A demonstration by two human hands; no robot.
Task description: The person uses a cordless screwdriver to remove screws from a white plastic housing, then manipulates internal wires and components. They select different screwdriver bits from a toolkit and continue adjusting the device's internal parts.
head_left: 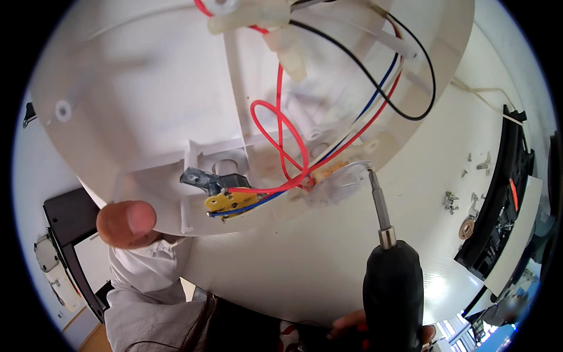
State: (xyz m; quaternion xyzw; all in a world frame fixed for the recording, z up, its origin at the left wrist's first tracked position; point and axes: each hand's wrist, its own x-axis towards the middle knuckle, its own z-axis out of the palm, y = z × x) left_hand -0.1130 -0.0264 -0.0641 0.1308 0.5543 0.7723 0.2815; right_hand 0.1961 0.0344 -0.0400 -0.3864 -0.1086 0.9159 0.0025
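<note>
A large white plastic housing (170,76) is tilted up before me, its hollow inside showing. My left hand (132,226) grips its lower left rim, thumb in front and the other fingers hidden behind. Low in the frame, my right hand (350,321) is wrapped round a black-bodied screwdriver (392,281), mostly hidden by it. The bit (378,196) points up, its tip at the edge of a clear plastic piece (343,183) on the housing's lower rim. To the left sits a yellow circuit board (231,202) with a dark bracket (205,179). Red wires (305,152) loop between them.
A white table (281,264) lies under the housing. Several small screws (450,200) and a tan ring (466,229) rest on its right side, beside a long black tray (498,205). A black wire (352,56) arcs across the housing. Dark furniture (73,217) stands at left.
</note>
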